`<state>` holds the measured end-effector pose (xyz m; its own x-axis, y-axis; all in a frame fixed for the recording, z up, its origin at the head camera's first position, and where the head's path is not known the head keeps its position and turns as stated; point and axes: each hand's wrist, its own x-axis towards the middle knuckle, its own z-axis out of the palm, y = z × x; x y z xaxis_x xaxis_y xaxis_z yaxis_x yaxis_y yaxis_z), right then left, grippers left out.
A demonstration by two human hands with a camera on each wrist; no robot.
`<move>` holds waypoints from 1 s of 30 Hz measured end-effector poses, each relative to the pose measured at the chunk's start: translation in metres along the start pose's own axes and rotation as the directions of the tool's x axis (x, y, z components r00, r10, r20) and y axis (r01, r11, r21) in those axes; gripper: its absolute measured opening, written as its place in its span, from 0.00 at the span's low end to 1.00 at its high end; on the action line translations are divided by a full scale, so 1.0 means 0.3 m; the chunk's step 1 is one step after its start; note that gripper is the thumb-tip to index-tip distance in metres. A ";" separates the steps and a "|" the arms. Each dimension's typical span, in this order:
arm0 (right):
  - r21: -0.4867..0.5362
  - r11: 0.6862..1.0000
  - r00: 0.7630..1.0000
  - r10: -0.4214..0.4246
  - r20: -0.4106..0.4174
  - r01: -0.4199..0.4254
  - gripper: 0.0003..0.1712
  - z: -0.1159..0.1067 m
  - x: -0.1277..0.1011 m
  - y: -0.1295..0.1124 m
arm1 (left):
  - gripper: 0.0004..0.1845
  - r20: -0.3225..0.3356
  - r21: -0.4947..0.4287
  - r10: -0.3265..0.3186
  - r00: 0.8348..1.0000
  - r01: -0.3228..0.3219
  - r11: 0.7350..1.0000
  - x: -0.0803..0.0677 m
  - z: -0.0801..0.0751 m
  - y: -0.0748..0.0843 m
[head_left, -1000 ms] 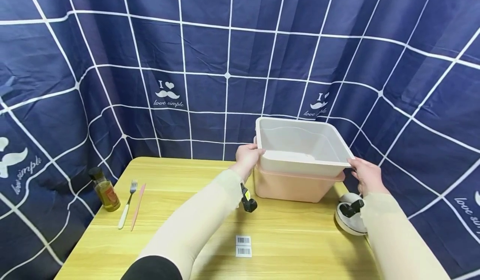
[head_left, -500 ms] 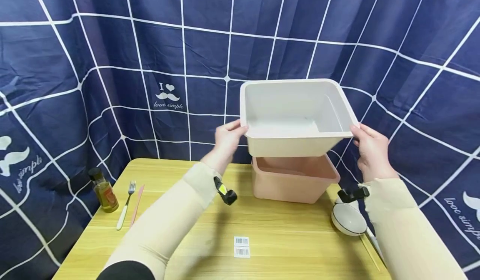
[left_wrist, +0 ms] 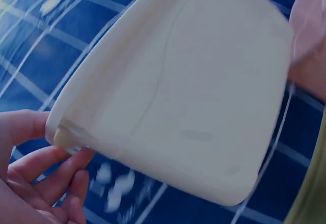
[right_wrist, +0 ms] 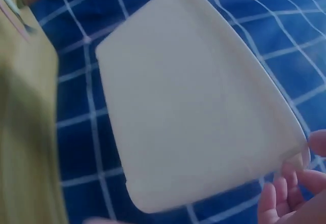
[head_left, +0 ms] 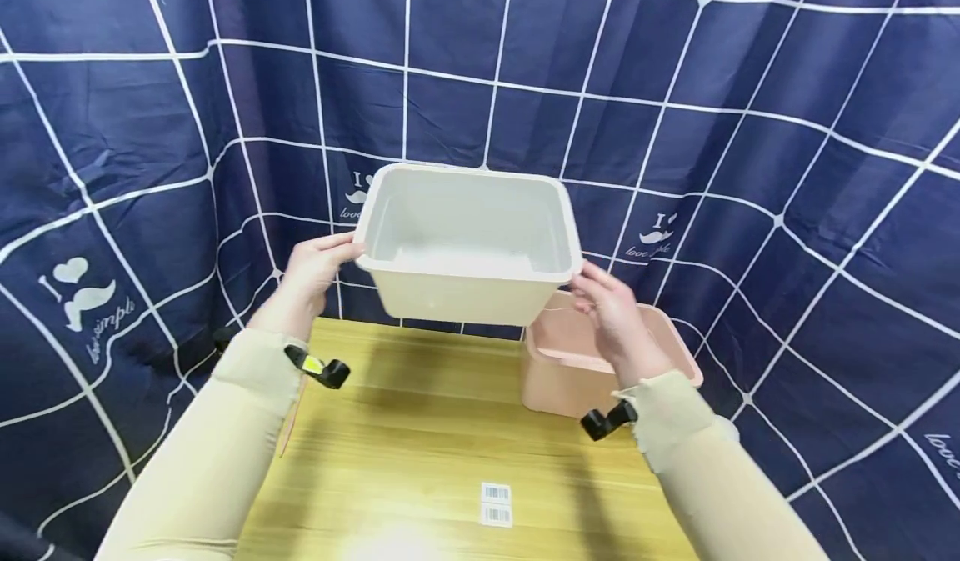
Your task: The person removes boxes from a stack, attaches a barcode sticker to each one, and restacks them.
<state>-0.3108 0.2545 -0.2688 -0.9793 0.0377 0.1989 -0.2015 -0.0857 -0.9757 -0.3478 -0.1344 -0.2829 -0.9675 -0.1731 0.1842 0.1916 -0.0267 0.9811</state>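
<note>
hanging in the air above the far part of the table (head_left: 420, 444), the white bin (head_left: 468, 244) sits level, open side up, nothing seen inside. left hand (head_left: 311, 269) grips its left rim, thumb on top, fingers curled under the lip per left wrist view. right hand (head_left: 611, 315) grips the right rim, fingers wrapped below the edge. both wrist views show bin underside, blurred. pink bin (head_left: 570, 369) stands on table just below and to the right, partly behind right hand, apart from white bin. barcode labels (head_left: 496, 503) lie on near table edge, well apart. blue grid curtain (head_left: 675, 86) behind and on both sides.
</note>
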 end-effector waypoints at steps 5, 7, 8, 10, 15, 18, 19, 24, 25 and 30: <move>-0.005 0.994 0.985 0.111 0.130 -0.111 0.30 0.106 -0.017 0.134 | 0.30 0.008 0.095 -0.070 0.998 0.069 0.993 -0.013 -0.162 -0.073; 0.004 0.985 0.971 0.168 0.172 -0.171 0.32 0.139 -0.027 0.187 | 0.31 0.017 0.116 -0.103 0.995 0.101 0.988 -0.014 -0.207 -0.114; 0.014 0.979 0.962 0.198 0.187 -0.204 0.33 0.153 -0.031 0.213 | 0.31 0.021 0.120 -0.124 0.992 0.120 0.985 -0.014 -0.225 -0.137; 0.026 0.963 0.943 0.255 0.215 -0.267 0.36 0.172 -0.038 0.265 | 0.31 0.041 0.143 -0.166 0.985 0.158 0.977 -0.015 -0.249 -0.184; 0.033 0.932 0.903 0.339 0.264 -0.360 0.39 0.186 -0.049 0.387 | 0.29 0.062 0.171 -0.256 0.965 0.243 0.955 -0.028 -0.269 -0.310; 0.008 0.924 0.886 0.363 0.287 -0.381 0.40 0.175 -0.061 0.447 | 0.29 0.047 0.152 -0.281 0.958 0.271 0.950 -0.032 -0.259 -0.372; -0.003 0.922 0.881 0.371 0.292 -0.387 0.40 0.173 -0.065 0.464 | 0.28 0.037 0.142 -0.281 0.959 0.273 0.951 -0.033 -0.255 -0.389; -0.003 0.908 0.873 0.404 0.273 -0.419 0.42 0.160 -0.084 0.535 | 0.26 0.028 0.163 -0.252 0.967 0.244 0.956 -0.032 -0.220 -0.437; 0.005 0.906 0.875 0.407 0.260 -0.423 0.42 0.157 -0.086 0.545 | 0.27 0.031 0.167 -0.249 0.968 0.241 0.956 -0.031 -0.210 -0.443; 0.026 0.901 0.886 0.419 0.199 -0.432 0.44 0.137 -0.082 0.576 | 0.27 0.048 0.133 -0.297 0.954 0.288 0.948 -0.025 -0.166 -0.472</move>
<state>-0.3224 0.1979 -0.4386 -0.9559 -0.2006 -0.2145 0.2412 -0.1197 -0.9631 -0.3595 -0.1784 -0.4261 -0.9876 -0.1096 -0.1126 -0.1192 0.0555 0.9913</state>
